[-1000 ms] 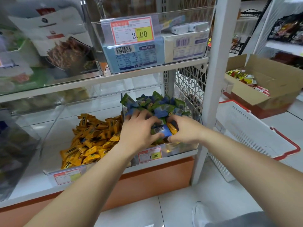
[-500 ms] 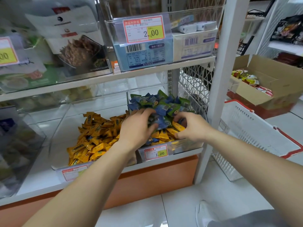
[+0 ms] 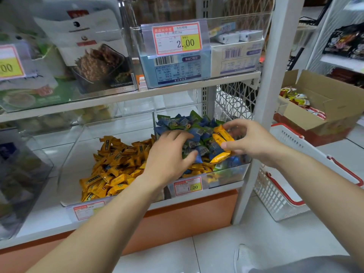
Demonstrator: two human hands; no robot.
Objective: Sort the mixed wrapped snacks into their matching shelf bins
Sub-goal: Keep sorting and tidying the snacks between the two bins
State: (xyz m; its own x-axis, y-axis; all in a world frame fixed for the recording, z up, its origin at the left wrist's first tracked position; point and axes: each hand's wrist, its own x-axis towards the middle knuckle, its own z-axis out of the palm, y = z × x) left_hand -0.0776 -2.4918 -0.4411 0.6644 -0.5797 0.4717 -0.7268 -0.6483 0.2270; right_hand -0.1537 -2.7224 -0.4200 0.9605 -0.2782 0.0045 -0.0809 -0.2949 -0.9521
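A cardboard box (image 3: 338, 115) sits behind a red-handled white basket (image 3: 275, 196).

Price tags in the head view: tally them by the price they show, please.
2.00 tag: 1
1.00 tag: 1
Tag cut off by the left edge: 1
Unreadable tag on the yellow-snack bin: 1
Total: 4

Left hand (image 3: 169, 160): fingertips sunk among blue-wrapped snacks (image 3: 183, 123), grip on any unclear; yellow-wrapped snack (image 3: 223, 135) pinched by right hand (image 3: 250, 140): partly covered by thumb; price tag (image 3: 9, 64), far left: cut by frame edge; far-left bin (image 3: 19, 174): blurred, contents indeterminate; shoe (image 3: 244, 257): cut by bottom edge; wrapper print: illegible.
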